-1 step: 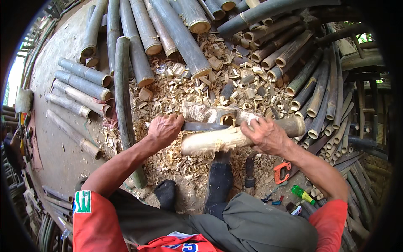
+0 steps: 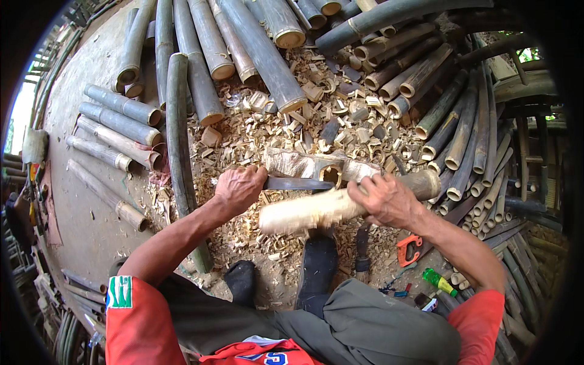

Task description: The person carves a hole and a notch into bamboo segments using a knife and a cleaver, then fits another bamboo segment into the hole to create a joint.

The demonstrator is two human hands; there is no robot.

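Note:
My left hand (image 2: 241,187) is closed around the grip of a knife, which the fingers hide. The knife's dark blade (image 2: 298,184) points right, roughly level. In my right hand (image 2: 384,198) is a bamboo piece (image 2: 304,213), gripped from above near its right part. Its pale left portion is scraped bare and slightly blurred, tilted down toward me, while the right end keeps its brownish skin. The blade lies just beyond the bamboo piece, with a narrow gap between them. Behind both is a worn wooden block (image 2: 292,163) with a notch in its middle.
Shavings and bamboo chips (image 2: 243,134) cover the ground. Long bamboo poles (image 2: 261,55) lie beyond, with more stacked at right (image 2: 468,134). An upright-looking curved pole (image 2: 178,121) stands near my left arm. An orange-handled saw (image 2: 409,249) and a green bottle (image 2: 438,281) lie at lower right.
The bamboo piece's left end has dipped toward me and shifted slightly left, away from the blade. My right hand has turned a little with it; my left hand stays nearly still.

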